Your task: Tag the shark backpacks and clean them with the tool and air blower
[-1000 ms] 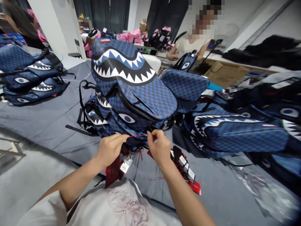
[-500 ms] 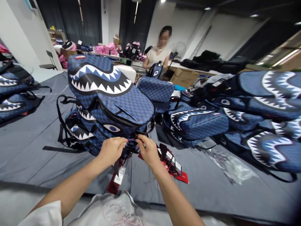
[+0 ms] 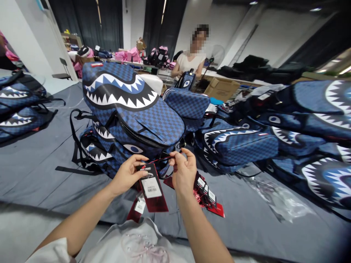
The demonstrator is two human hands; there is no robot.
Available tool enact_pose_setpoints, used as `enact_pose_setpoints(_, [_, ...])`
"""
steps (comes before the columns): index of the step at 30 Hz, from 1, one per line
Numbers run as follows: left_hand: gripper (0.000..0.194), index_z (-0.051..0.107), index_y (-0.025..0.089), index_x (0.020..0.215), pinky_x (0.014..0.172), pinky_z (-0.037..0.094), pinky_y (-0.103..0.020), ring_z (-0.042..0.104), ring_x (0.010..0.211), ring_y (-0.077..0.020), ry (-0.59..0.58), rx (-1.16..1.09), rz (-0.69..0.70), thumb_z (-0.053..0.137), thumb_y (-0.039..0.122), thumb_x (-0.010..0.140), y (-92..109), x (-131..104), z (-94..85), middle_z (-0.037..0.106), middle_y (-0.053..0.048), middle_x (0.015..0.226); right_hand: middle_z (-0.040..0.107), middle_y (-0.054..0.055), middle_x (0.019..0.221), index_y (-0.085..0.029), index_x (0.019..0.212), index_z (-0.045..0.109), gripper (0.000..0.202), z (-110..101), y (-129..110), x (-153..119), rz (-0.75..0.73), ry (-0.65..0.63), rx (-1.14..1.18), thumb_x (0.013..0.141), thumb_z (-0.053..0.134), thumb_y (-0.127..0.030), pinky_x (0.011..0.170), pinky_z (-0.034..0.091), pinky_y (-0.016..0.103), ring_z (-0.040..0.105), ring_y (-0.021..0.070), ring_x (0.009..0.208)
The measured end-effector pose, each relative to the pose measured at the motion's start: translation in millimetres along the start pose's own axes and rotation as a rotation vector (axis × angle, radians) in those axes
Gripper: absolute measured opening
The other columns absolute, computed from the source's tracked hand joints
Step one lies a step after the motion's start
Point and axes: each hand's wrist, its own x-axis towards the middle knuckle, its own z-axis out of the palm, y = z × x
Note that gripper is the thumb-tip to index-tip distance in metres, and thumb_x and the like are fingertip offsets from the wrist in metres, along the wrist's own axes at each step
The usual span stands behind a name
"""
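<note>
My left hand (image 3: 128,175) pinches the top of a black and red hang tag (image 3: 152,186) that bears a white barcode label. A thin red cord (image 3: 160,159) stretches from the tag across to my right hand (image 3: 184,168), whose fingertips are closed on its other end. Just behind both hands is a stack of blue checkered backpacks; the top backpack (image 3: 153,128) shows a shark mouth and an eye. Another hang tag (image 3: 135,208) dangles below, partly behind the held one. Whether the cord runs through a loop on the backpack is hidden by my fingers.
More hang tags (image 3: 207,193) lie in a pile right of my right hand. Stacked shark backpacks (image 3: 315,146) fill the right side, with clear plastic bags (image 3: 276,201) before them. Other backpacks (image 3: 19,106) sit far left. A person (image 3: 190,62) stands across the table holding a small bag.
The hang tag has come up into view in my left hand. My right hand has moved slightly right and up, drawing the red cord out longer. The camera view has shifted a little.
</note>
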Motion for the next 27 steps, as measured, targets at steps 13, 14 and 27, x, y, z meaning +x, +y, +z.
enact_pose_setpoints(13, [0.016,0.075,0.027,0.096,0.097,0.041,-0.041,0.061,0.099,-0.0177,0.152,0.763,0.742,0.061,0.023,0.094,11,5,17.1,0.075,-0.002,0.099,0.066,0.003,0.079,-0.021,0.08,0.071,0.02,-8,-34,0,-0.064,-0.703,-0.427,0.09,0.067,-0.038,0.06,0.053,0.027,0.062,0.0138,0.066])
enact_pose_setpoints(14, [0.016,0.075,0.027,0.099,0.097,0.04,-0.04,0.062,0.095,-0.0165,0.104,0.735,0.736,0.06,0.023,0.095,11,6,19.0,0.075,0.0,0.093,0.065,0.003,0.078,-0.021,0.08,0.071,0.02,-10,-36,2,-0.098,-0.73,-0.467,0.091,0.065,-0.036,0.062,0.052,0.027,0.062,0.0144,0.068])
enact_pose_setpoints(27, [0.019,0.072,0.022,0.088,0.094,0.032,-0.039,0.06,0.083,-0.0159,0.096,0.935,0.586,0.058,0.03,0.097,10,5,23.3,0.074,0.002,0.077,0.067,0.004,0.086,-0.021,0.088,0.067,0.015,-15,-46,3,-0.463,-0.909,-0.79,0.097,0.055,-0.02,0.072,0.051,0.028,0.063,0.015,0.08])
